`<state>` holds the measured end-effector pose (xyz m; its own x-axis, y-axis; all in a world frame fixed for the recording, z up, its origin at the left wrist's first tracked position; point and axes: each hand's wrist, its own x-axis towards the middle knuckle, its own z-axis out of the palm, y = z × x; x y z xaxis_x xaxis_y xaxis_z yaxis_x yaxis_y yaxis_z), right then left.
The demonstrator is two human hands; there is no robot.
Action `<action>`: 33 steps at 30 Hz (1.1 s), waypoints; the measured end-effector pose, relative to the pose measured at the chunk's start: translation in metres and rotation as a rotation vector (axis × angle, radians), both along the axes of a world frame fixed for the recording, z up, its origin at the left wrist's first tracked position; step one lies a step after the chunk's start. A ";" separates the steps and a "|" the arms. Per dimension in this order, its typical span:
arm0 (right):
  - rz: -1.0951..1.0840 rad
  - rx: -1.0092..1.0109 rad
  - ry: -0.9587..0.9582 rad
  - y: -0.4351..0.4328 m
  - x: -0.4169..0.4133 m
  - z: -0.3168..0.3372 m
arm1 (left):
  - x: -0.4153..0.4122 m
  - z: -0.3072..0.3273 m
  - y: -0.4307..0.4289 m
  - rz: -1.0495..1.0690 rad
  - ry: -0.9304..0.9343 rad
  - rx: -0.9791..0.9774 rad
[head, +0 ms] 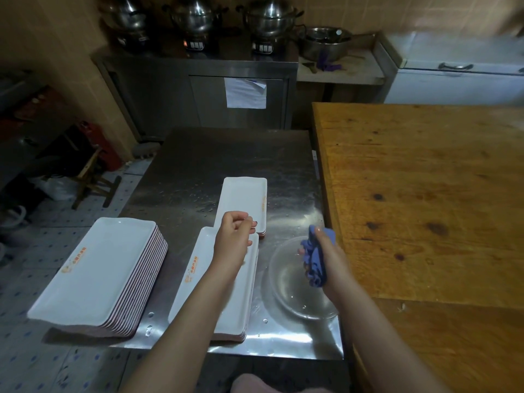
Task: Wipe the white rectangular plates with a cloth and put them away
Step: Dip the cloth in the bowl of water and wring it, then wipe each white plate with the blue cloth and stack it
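Note:
Three stacks of white rectangular plates lie on the steel table [198, 165]. A tall stack of wide plates [96, 268] overhangs the front left corner. A low stack of narrow plates [195, 282] lies in the middle, partly under my left forearm. A second small stack of narrow plates [243, 199] lies farther back. My left hand [235, 236] hovers between the two narrow stacks, fingers loosely curled, holding nothing. My right hand [326, 259] is shut on a bunched blue cloth [314, 259] above a clear bowl [295, 282].
A large wooden table [425, 199] butts against the steel table on the right. Behind stand a steel cabinet [198, 89] with metal pots, a steel basin [326, 42] and a white chest freezer [459, 80]. Clutter and a stool [90, 177] fill the floor at left.

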<state>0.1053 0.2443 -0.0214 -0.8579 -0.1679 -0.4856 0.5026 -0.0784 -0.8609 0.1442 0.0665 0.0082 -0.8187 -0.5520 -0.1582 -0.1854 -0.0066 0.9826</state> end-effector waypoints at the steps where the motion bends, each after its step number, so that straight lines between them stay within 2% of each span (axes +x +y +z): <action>1: -0.002 -0.076 0.040 0.001 -0.002 0.004 | -0.001 0.001 -0.002 0.006 0.006 -0.002; 3: -0.024 -0.172 0.096 0.005 -0.002 0.012 | -0.002 0.003 -0.006 0.027 0.007 -0.005; 7: -0.010 -0.017 -0.006 0.009 0.006 0.009 | -0.002 0.005 -0.015 0.052 0.026 -0.010; 10: 0.014 -0.081 0.060 0.012 -0.002 0.012 | -0.006 0.009 -0.016 0.050 0.053 -0.016; 14: 0.078 0.124 0.112 0.017 0.007 0.004 | -0.002 0.002 -0.015 0.042 0.039 -0.004; 18: 0.079 0.044 0.201 0.019 -0.009 0.020 | -0.004 0.000 -0.022 0.052 0.034 -0.004; 23: 0.050 0.226 0.115 0.014 -0.003 0.002 | -0.002 -0.009 -0.034 0.026 0.011 0.005; 26: -0.043 0.138 0.090 0.004 -0.015 0.008 | -0.014 -0.009 -0.045 -0.007 0.008 0.024; 31: -0.056 -0.227 0.072 -0.028 -0.045 0.033 | -0.039 -0.018 -0.074 -0.031 -0.064 0.009; 33: -0.060 -0.301 0.039 -0.044 -0.060 0.040 | -0.056 -0.023 -0.089 -0.022 -0.130 -0.047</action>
<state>0.0453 0.2002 0.0184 -0.8876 -0.2476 -0.3884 0.4566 -0.3620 -0.8127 0.0882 -0.0222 -0.0143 -0.8051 -0.5433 -0.2381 -0.3106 0.0440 0.9495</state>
